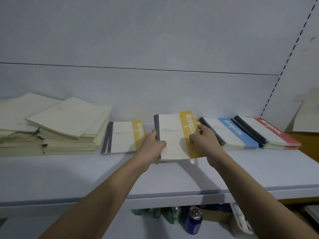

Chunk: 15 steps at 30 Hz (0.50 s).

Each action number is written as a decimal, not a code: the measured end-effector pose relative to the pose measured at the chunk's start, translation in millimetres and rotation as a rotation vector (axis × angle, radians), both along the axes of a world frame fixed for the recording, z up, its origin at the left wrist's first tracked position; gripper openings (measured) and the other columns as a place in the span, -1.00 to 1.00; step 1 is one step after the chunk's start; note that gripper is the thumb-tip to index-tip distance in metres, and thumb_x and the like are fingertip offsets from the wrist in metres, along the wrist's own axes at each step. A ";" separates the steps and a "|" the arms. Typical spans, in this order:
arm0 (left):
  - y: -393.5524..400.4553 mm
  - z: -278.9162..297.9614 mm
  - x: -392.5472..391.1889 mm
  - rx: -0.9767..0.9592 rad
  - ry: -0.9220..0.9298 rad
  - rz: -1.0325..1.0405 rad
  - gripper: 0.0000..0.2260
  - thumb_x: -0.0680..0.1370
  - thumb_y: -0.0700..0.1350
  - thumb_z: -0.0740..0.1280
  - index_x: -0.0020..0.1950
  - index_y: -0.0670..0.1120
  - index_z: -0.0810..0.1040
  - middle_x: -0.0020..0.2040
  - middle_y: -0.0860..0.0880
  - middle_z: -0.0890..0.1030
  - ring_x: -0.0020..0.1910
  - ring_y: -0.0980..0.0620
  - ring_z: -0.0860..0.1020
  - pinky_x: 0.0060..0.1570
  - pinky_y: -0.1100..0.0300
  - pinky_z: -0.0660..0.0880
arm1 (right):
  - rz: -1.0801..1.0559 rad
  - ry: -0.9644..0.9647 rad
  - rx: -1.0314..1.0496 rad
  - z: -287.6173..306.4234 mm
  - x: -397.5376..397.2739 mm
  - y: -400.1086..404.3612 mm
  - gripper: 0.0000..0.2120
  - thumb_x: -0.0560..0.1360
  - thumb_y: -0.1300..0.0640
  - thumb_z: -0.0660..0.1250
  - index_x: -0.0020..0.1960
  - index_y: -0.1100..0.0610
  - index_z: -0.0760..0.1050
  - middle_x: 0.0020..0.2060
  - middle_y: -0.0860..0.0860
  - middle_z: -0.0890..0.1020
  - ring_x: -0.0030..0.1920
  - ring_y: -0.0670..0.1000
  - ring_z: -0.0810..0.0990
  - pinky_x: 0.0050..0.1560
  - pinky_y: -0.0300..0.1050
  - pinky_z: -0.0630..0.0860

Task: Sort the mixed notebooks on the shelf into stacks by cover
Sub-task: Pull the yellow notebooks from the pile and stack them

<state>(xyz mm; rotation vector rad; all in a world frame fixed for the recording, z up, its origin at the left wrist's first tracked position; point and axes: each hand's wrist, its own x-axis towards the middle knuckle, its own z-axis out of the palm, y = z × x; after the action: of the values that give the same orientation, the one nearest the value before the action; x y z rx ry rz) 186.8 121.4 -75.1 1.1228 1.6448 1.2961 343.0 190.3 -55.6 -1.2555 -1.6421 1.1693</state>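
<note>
A small bundle of yellow-banded notebooks (172, 128) is lifted off the white shelf (86, 169) at its middle. My left hand (153, 144) grips the bundle's grey spine edge, thumb on the cover. My right hand (202, 137) holds the yellow side, fingers curled over the edge. To the left lies a thin stack with the same yellow band (122, 137). On the right sit a blue-banded stack (231, 133) and a red-banded stack (269, 131). Cream plain-cover notebooks (51, 125) are piled high at the far left.
A slotted upright (284, 66) rises along the back panel on the right. A beige sheet (307, 114) leans at the far right over a wooden surface. Below the shelf's front edge stand a blue can (194, 219) and green packets (155, 214).
</note>
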 end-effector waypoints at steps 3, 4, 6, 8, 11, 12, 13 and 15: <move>28.6 -0.9 25.6 -0.009 -0.032 0.082 -0.80 0.48 -0.38 0.25 -0.17 -0.08 0.45 -0.12 -0.03 0.53 -0.18 0.02 0.48 -0.20 0.21 0.37 | 0.022 -0.101 0.041 0.5 25.3 37.3 -0.80 0.47 0.32 0.21 0.03 0.12 0.47 -0.20 -0.04 0.55 -0.23 -0.07 0.49 -0.29 -0.20 0.40; 36.5 -1.5 32.3 -0.025 -0.040 0.100 -0.77 0.46 -0.40 0.28 -0.24 -0.08 0.36 -0.15 -0.05 0.46 -0.18 -0.01 0.43 -0.14 0.18 0.34 | 0.038 -0.140 0.052 0.3 30.7 49.7 -0.80 0.47 0.33 0.20 0.03 0.13 0.47 -0.21 -0.02 0.55 -0.23 -0.06 0.49 -0.30 -0.19 0.41; 47.1 -2.6 46.2 -0.049 -0.040 0.129 -0.70 0.44 -0.43 0.28 -0.29 -0.07 0.30 -0.22 -0.03 0.41 -0.20 -0.02 0.41 -0.12 0.12 0.34 | 0.073 -0.219 0.063 -1.5 37.3 71.1 -0.80 0.47 0.32 0.19 0.05 0.15 0.45 -0.20 0.00 0.55 -0.22 -0.04 0.51 -0.31 -0.19 0.42; 55.0 -1.6 57.2 -0.057 0.018 0.164 -0.72 0.45 -0.43 0.25 -0.27 -0.06 0.35 -0.25 -0.03 0.42 -0.28 0.02 0.38 -0.28 0.22 0.32 | 0.106 -0.317 0.089 -4.1 40.1 89.3 -0.81 0.47 0.30 0.19 0.07 0.18 0.44 -0.16 0.03 0.56 -0.19 0.02 0.52 -0.33 -0.20 0.39; 63.7 0.8 67.8 -0.042 0.084 0.176 -0.81 0.47 -0.38 0.21 -0.03 -0.15 0.51 -0.16 -0.07 0.54 -0.29 0.01 0.42 -0.41 0.32 0.30 | 0.159 -0.593 0.159 -7.0 37.3 108.6 -0.94 0.50 0.25 0.20 -0.05 0.24 0.41 0.03 0.19 0.55 0.02 0.15 0.54 -0.14 -0.12 0.41; 66.2 1.0 70.5 -0.040 0.100 0.167 -0.77 0.47 -0.34 0.22 0.05 -0.14 0.53 -0.13 -0.05 0.59 -0.27 0.00 0.47 -0.36 0.27 0.36 | 0.181 -0.704 0.201 -7.4 36.4 112.4 -0.94 0.52 0.22 0.21 -0.06 0.22 0.39 0.17 0.23 0.51 0.13 0.19 0.50 -0.05 -0.09 0.42; 68.5 -1.5 71.2 -0.059 0.124 0.157 -0.76 0.46 -0.30 0.24 0.09 -0.11 0.53 -0.08 -0.03 0.62 -0.22 -0.02 0.53 -0.28 0.21 0.42 | 0.198 -0.792 0.253 -9.2 35.6 115.8 -0.92 0.53 0.20 0.21 -0.03 0.21 0.39 0.32 0.25 0.41 0.23 0.23 0.44 0.07 -0.04 0.41; 69.0 -6.3 73.6 -0.107 0.177 0.128 -0.76 0.47 -0.23 0.29 0.12 -0.06 0.53 0.00 -0.02 0.64 -0.06 -0.02 0.60 -0.14 0.15 0.49 | 0.217 -0.842 0.371 -14.3 36.1 119.5 -0.79 0.53 0.17 0.22 0.14 0.23 0.44 0.46 0.23 0.26 0.34 0.25 0.33 0.21 0.00 0.37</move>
<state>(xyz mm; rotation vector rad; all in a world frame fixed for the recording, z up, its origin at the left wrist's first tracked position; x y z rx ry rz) 260.4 190.4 -81.3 1.1092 1.9199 1.2000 379.1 309.8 -69.9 -1.4317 -2.5099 0.3885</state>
